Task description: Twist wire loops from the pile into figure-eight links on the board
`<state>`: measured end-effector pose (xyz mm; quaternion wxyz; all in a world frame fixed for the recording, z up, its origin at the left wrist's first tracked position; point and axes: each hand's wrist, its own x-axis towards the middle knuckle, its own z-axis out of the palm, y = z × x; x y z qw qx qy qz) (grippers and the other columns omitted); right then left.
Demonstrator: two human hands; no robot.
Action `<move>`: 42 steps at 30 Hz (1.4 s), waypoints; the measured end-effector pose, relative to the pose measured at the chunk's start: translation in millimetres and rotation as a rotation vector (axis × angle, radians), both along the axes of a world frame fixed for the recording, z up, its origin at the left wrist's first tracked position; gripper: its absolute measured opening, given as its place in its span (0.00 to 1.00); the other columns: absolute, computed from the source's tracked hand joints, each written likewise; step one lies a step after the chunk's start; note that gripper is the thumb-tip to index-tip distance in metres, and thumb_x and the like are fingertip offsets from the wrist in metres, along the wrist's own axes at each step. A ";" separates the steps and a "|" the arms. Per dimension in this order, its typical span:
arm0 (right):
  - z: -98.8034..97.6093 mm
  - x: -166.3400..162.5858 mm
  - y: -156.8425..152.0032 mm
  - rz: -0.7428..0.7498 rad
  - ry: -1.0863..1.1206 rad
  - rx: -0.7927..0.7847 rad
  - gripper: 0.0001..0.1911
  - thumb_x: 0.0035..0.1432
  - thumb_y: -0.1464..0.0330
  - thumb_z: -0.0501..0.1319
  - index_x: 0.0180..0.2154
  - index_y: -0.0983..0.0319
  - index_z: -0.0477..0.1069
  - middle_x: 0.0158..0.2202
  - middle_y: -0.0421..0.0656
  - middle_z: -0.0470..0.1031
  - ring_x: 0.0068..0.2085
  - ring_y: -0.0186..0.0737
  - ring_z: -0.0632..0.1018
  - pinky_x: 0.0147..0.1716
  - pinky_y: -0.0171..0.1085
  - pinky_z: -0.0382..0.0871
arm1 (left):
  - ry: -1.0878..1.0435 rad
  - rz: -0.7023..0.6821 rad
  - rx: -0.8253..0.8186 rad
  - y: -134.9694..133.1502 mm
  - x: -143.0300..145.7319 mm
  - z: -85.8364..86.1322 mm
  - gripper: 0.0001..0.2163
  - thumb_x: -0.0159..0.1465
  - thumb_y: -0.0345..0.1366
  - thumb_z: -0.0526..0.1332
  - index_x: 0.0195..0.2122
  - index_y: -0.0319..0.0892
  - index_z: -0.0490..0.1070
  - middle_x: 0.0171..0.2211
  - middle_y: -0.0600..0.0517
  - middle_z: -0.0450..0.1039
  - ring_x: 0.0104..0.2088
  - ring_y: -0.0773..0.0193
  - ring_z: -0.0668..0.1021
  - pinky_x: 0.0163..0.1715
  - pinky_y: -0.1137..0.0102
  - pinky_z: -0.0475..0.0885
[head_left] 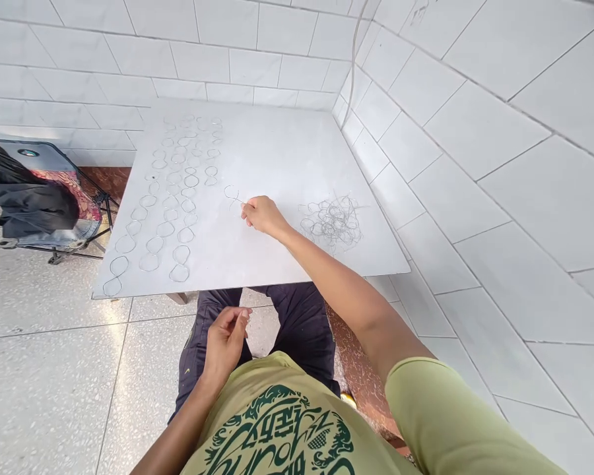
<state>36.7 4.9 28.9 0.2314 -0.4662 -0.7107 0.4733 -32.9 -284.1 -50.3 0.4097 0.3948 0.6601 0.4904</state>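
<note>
My right hand [260, 214] reaches out over the white table [277, 152] with its fingers pinched on a thin figure-eight wire loop [233, 195] that lies on the tabletop. My left hand [226, 342] hangs above my lap, below the table's near edge, fingers curled with the thumb against the fingertips; what it holds, if anything, I cannot make out. Several rows of matching wire loops [171, 204] are laid out on the table's left half. A tangled heap of wire loops [332, 223] sits to the right of my right hand.
White tiled walls [475, 132] close in the table at the back and right. A folding chair [54, 198] with dark cloth on it stands on the speckled floor at the left. My legs in dark trousers [297, 316] are under the table's near edge.
</note>
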 end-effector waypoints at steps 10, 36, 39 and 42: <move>-11.4 -84.8 30.7 0.032 -0.186 -0.056 0.12 0.63 0.75 0.65 0.28 0.59 0.67 0.25 0.48 0.75 0.22 0.37 0.69 0.22 0.38 0.62 | 0.085 0.083 -0.220 -34.7 -36.3 -55.0 0.17 0.65 0.55 0.62 0.38 0.49 0.82 0.34 0.48 0.84 0.24 0.56 0.80 0.31 0.60 0.77; -37.7 -77.1 4.0 0.212 -0.399 0.574 0.23 0.76 0.60 0.59 0.66 0.62 0.66 0.41 0.47 0.82 0.43 0.49 0.82 0.43 0.42 0.70 | 0.198 0.030 -0.221 -26.9 -37.1 -96.3 0.16 0.68 0.48 0.59 0.40 0.44 0.82 0.32 0.50 0.83 0.23 0.62 0.80 0.27 0.68 0.76; -44.5 -78.0 3.3 0.251 -0.434 0.631 0.19 0.78 0.63 0.57 0.65 0.59 0.69 0.48 0.48 0.83 0.48 0.49 0.82 0.43 0.40 0.69 | 0.260 0.028 -0.185 -25.6 -34.5 -104.2 0.16 0.68 0.48 0.58 0.40 0.44 0.82 0.33 0.50 0.84 0.22 0.63 0.80 0.27 0.67 0.76; -47.0 -81.0 5.3 0.247 -0.465 0.651 0.17 0.79 0.64 0.54 0.61 0.59 0.73 0.50 0.49 0.83 0.48 0.49 0.81 0.41 0.40 0.68 | 0.342 0.037 -0.129 -25.0 -30.1 -112.7 0.16 0.69 0.48 0.58 0.40 0.43 0.82 0.39 0.46 0.85 0.29 0.59 0.83 0.33 0.65 0.78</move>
